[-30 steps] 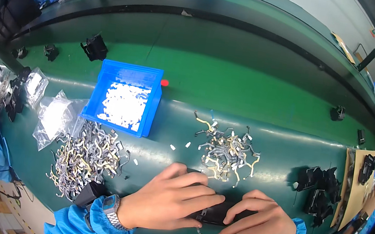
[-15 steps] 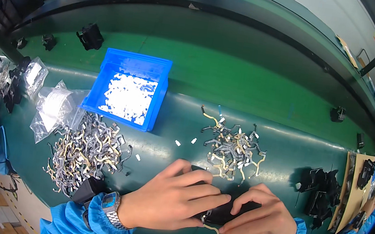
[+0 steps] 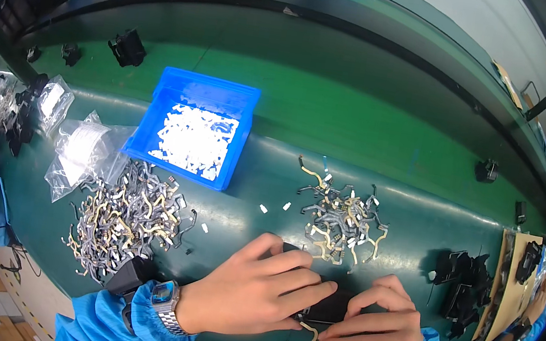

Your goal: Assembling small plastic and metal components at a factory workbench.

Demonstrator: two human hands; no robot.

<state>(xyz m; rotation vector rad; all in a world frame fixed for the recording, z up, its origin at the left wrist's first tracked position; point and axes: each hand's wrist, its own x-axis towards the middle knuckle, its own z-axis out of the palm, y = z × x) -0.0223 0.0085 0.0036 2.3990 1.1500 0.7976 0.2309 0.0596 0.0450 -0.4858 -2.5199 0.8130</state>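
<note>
My left hand [image 3: 256, 292] is closed over a black plastic housing [image 3: 327, 309], holding it low in front of me. A short yellowish wire lead [image 3: 311, 329] comes out at the housing's near edge. The free end of that lead is pinched between the thumb and a finger of my right hand [image 3: 376, 328]. My left fingers hide much of the housing, so its full shape does not show. Just beyond my hands lies a small pile of grey and yellow wire leads [image 3: 342, 222] with white connectors.
A blue bin [image 3: 243, 135] holds many small white pieces. Left of my left hand sit a larger pile of wire leads [image 3: 130, 220], clear plastic bags [image 3: 84, 151] and a black part [image 3: 127, 276]. Black housings [image 3: 462, 288] lie at the right near brown cardboard [image 3: 511, 288]. Co-workers sit at both sides.
The view has shifted slightly. My right hand's fingers have drawn a little away from the housing, still pinching the lead. The left hand keeps its hold.
</note>
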